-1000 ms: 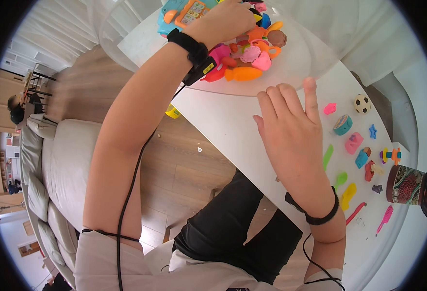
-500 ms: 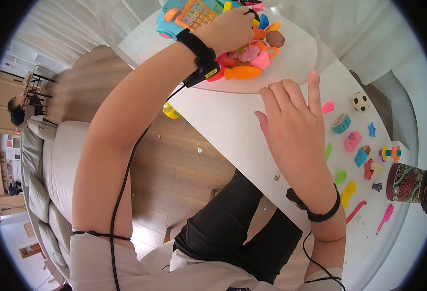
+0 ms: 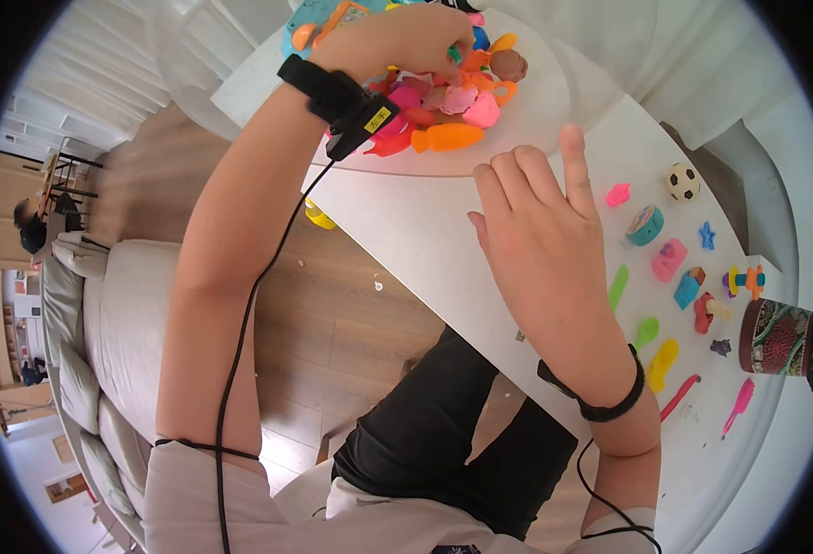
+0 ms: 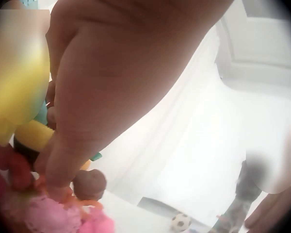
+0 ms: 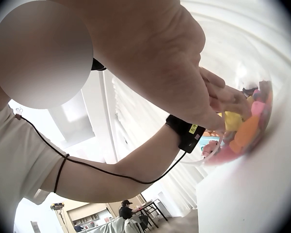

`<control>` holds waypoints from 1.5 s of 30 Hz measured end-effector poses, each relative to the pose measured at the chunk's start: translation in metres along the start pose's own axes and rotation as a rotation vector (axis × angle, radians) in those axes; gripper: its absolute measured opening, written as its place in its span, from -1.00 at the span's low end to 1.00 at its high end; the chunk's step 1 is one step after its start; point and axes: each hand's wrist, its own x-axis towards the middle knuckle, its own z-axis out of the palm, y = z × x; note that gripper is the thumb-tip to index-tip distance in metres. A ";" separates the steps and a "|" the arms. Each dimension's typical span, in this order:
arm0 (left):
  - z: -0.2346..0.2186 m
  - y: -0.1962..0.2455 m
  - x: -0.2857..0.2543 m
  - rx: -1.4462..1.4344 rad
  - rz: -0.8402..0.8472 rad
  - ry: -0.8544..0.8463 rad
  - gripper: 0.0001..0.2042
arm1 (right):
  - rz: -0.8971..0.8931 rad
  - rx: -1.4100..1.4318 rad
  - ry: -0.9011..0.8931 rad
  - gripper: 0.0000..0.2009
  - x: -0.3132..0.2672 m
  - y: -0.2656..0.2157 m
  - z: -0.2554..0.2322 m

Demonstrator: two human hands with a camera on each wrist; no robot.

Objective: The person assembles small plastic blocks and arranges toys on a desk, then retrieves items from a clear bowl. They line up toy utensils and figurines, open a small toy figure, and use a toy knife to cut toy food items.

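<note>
My left hand (image 3: 406,42) reaches into the transparent tub (image 3: 573,120), with its fingers bent down onto a heap of plastic toys. By its fingertips is a green piece (image 3: 455,54); an orange toy (image 3: 448,138) and a pink one (image 3: 481,110) lie nearer the rim. In the left wrist view a finger of the left hand (image 4: 102,82) touches the pile beside a brown round toy (image 4: 90,184); no grip shows. Just outside the near rim, my right hand (image 3: 550,258) holds nothing, back up, with fingers extended. The right wrist view shows the right hand (image 5: 155,63) beside the tub.
Along the right of the white table (image 3: 397,212) lie a small football (image 3: 683,182), a teal round toy (image 3: 645,225), a pink brush (image 3: 739,408) and several small toys. A patterned cup (image 3: 776,337) stands at the far right. A sofa (image 3: 139,323) is at left.
My left hand has shifted left and its fingers have dipped to the orange and pink toys. The right hand stays by the rim, and the head view has shifted slightly.
</note>
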 end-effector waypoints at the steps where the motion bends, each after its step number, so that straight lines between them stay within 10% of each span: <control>1: 0.000 -0.002 0.002 -0.134 -0.029 -0.073 -0.76 | 0.004 -0.006 0.003 -0.62 0.000 0.000 0.000; 5: -0.003 0.007 -0.002 -0.003 0.110 0.018 -0.76 | 0.038 -0.047 -0.022 -0.63 0.002 0.004 0.000; 10: -0.029 0.070 -0.035 -0.716 -0.455 -0.146 -0.65 | 0.037 -0.059 0.013 -0.67 0.006 0.015 0.000; 13: 0.013 0.064 -0.040 -0.968 -0.258 0.094 -0.63 | 0.035 -0.044 0.018 -0.69 0.006 0.019 -0.001; 22: 0.021 0.082 -0.048 -1.971 -0.423 0.116 -0.67 | 0.050 -0.001 0.068 -0.71 0.007 0.026 0.003; 45: 0.041 0.085 -0.055 -2.045 -0.483 0.140 -0.69 | 0.063 0.135 0.226 -0.89 0.015 0.036 0.005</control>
